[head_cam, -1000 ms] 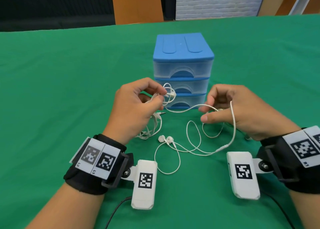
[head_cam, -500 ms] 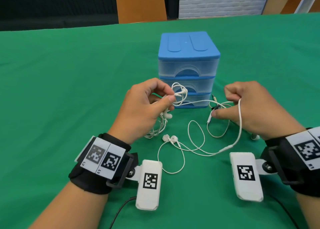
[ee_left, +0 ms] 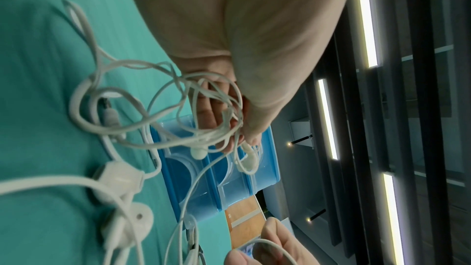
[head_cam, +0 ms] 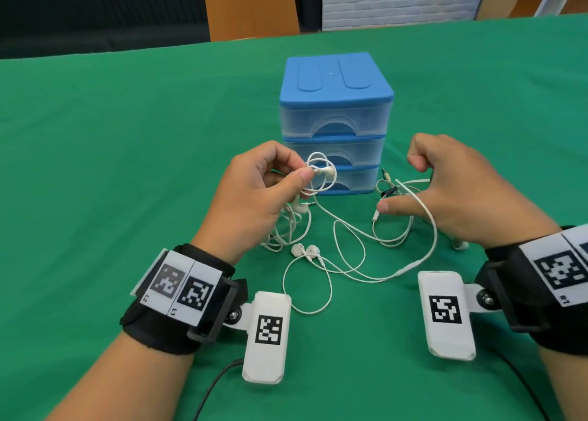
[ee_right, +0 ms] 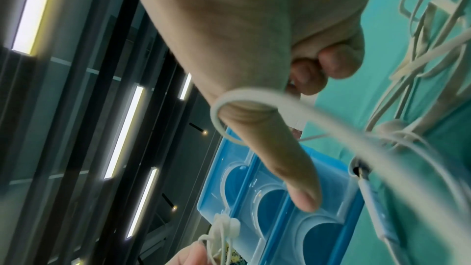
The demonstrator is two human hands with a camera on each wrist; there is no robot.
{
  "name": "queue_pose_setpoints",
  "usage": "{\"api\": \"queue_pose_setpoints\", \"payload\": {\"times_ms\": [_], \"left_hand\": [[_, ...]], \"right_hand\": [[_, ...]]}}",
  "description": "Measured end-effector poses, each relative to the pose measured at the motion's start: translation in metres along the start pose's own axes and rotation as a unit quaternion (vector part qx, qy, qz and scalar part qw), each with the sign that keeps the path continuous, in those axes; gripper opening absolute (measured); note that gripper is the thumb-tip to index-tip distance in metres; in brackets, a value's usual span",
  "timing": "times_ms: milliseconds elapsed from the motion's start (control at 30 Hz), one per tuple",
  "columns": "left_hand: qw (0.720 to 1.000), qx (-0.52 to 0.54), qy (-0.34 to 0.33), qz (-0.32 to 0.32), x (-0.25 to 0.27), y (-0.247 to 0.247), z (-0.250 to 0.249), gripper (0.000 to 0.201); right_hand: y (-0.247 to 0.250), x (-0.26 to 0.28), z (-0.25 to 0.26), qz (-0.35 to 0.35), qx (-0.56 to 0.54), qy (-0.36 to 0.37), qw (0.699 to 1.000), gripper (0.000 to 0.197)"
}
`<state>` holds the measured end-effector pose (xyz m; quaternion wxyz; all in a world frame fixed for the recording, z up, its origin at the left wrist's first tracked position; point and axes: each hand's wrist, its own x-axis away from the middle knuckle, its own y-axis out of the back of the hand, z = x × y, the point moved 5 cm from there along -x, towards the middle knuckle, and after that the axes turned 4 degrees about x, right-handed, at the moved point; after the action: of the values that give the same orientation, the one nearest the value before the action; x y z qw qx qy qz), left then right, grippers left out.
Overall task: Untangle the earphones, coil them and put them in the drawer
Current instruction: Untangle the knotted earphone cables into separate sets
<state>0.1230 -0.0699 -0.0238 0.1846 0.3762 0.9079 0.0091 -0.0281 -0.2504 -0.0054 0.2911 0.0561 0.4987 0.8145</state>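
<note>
The left hand (head_cam: pixel 254 194) pinches a small knot of white cable loops between thumb and forefinger, lifted in front of the lower drawers of the blue drawer unit (head_cam: pixel 335 124); more tangled cable hangs from that pinch down to the green worktop (head_cam: pixel 111 166). A second ago the right hand (head_cam: pixel 458 194) was pinching a strand close beside the left; half a second ago it had drawn away to its own side. Now its thumb and forefinger stand apart, fingers loosely curled, and it grips nothing. One strand of the earphones (head_cam: pixel 350 255) simply drapes over the base of its thumb (the right wrist view shows the cable looped there, not held). Jack plugs and a dark clip lie just ahead of its thumb.

The pull has stretched a line of cable between the two hands, so part of the tangle looks opened out. Loops and a pair of earbuds (head_cam: pixel 305 250) lie on the worktop between the wrists. In my judgement untangling is midway; coiling has not begun, and all three drawers are closed.
</note>
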Motion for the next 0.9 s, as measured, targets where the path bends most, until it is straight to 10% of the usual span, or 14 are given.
{"api": "queue_pose_setpoints", "payload": {"times_ms": [233,400,900], "left_hand": [[1.000,0.013,0.012,-0.001,0.000,0.000,0.000,0.010],[0.999,0.015,0.002,0.032,0.003,-0.006,-0.002,0.011],[0.991,0.002,0.006,0.134,0.008,-0.022,-0.004,0.006]], "right_hand": [[-0.004,-0.007,-0.010,-0.037,-0.231,-0.015,0.972,0.019],[0.003,0.000,0.020,-0.059,-0.334,0.125,0.932,0.005],[-0.028,0.000,0.036,0.031,-0.193,0.173,0.965,0.010]]}}
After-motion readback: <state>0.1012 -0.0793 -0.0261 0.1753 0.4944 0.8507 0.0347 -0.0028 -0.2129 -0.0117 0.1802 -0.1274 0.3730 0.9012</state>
